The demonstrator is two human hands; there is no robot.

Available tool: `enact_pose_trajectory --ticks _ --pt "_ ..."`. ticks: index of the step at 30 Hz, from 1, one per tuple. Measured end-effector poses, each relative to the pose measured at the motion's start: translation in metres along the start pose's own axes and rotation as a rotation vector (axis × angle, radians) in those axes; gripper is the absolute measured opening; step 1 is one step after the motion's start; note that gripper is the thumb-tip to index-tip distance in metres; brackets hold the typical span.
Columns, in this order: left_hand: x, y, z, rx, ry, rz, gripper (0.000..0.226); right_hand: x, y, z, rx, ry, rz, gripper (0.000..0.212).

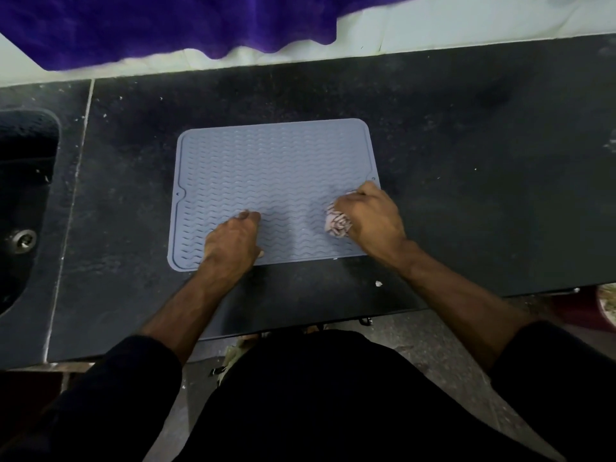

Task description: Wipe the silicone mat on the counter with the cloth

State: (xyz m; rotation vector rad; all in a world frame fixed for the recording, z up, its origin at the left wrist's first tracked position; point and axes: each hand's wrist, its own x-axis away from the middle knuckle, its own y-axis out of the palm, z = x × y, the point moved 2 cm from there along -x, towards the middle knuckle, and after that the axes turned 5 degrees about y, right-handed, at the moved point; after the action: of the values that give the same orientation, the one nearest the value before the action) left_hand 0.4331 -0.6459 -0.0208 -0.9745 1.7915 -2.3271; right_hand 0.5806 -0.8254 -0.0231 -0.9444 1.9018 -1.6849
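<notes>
The grey mat [273, 191] lies flat on the dark counter [466, 161], its long axis running left to right, parallel to the counter's front edge. The right hand [373, 218] is clenched around a bunched cloth [337, 223], pressing it on the mat's near right part. The left hand [233, 241] rests on the mat's near left part, fingers bent, grasping nothing. A sink [26, 201] sits at left.

Dark speckled counter [466, 155] with a grey-blue silicone mat [266, 161] flat on it, white crumbs [378, 283] nearby
</notes>
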Motion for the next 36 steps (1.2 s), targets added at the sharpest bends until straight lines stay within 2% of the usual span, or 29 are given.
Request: enact_pose_trajectory --ticks 3,6,10,13,15,18,24,27,30,32,34,36 --pt "0.001 -0.001 -0.001 0.005 0.004 -0.001 0.066 0.008 0.008 -0.003 0.014 -0.083 -0.040 0.042" --pt "0.002 -0.001 -0.002 0.031 0.001 -0.004 0.066 0.016 0.000 0.027 0.027 -0.027 -0.058 0.043" --pt "0.005 -0.002 0.000 0.048 -0.003 -0.005 0.067 0.015 -0.012 0.063 0.053 0.063 -0.077 0.026" --pt "0.005 -0.002 0.000 0.037 -0.004 0.004 0.067 0.007 -0.017 0.061 0.038 0.109 0.000 0.018" --pt "0.005 -0.003 0.001 0.033 -0.004 0.004 0.067 0.004 -0.016 0.045 0.021 0.092 0.009 0.024" --pt "0.004 -0.002 0.001 0.033 -0.003 -0.001 0.066 0.008 -0.006 0.034 0.042 0.060 -0.075 0.042" --pt "0.003 0.003 -0.003 0.069 0.007 0.035 0.062 0.017 -0.008 0.067 0.031 0.146 -0.076 0.031" --pt "0.005 0.011 -0.005 0.114 0.010 0.095 0.058 0.013 -0.011 0.045 -0.010 0.104 -0.034 0.034" --pt "0.008 0.025 -0.010 0.138 0.027 0.130 0.058 0.005 -0.009 0.000 -0.144 -0.033 0.039 0.040" --pt "0.009 0.032 -0.015 0.153 0.017 0.156 0.057 -0.004 -0.002 -0.037 -0.173 -0.125 0.010 0.039" --pt "0.009 0.035 -0.019 0.181 0.007 0.183 0.057 -0.011 0.010 -0.066 -0.101 -0.199 -0.052 0.038" --pt "0.007 0.037 -0.023 0.202 0.006 0.194 0.057 -0.013 0.018 -0.071 -0.047 -0.189 -0.065 0.037"
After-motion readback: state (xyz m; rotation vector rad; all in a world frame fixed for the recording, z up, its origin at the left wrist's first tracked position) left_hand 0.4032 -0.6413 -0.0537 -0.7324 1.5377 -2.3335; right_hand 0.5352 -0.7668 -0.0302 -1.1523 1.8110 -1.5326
